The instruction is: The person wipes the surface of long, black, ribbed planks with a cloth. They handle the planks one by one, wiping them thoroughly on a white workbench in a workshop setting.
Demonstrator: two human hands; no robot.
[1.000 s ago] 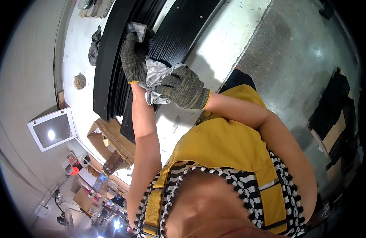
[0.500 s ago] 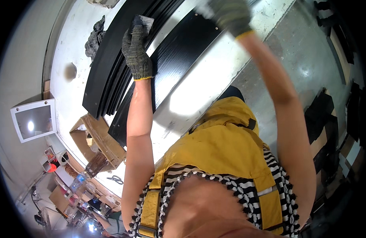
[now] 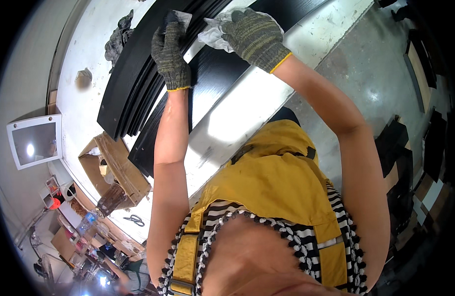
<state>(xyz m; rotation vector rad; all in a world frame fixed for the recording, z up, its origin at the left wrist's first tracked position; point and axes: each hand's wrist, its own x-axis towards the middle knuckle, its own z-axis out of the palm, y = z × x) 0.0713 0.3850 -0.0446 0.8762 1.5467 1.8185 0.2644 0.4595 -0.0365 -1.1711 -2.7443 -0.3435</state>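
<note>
My right hand (image 3: pixel 258 41), in a dark striped knit glove with a yellow cuff, presses a crumpled white cloth (image 3: pixel 213 36) onto a long black board (image 3: pixel 215 69) with a wood-grain surface. The board lies flat on the white table. In a matching glove, my left hand (image 3: pixel 171 63) grips a small pale scrap (image 3: pixel 183 18) with a dark smear, which might be cloth or paper. That hand is over the gap between the board and a stack of black boards (image 3: pixel 120 106) to its left.
A dark crumpled rag (image 3: pixel 120 42) lies beyond the stack on the white table (image 3: pixel 74 113). Further down the left stand an open cardboard box (image 3: pixel 131 170), scissors (image 3: pixel 134 220) and a white-framed panel (image 3: pixel 35 141). More boards (image 3: pixel 398 167) are on the floor at right. Another person (image 3: pixel 133 276) is at lower left.
My right hand has come down and left along the board with the white cloth, closer to my left hand. The left hand stays nearly in place with its scrap.
</note>
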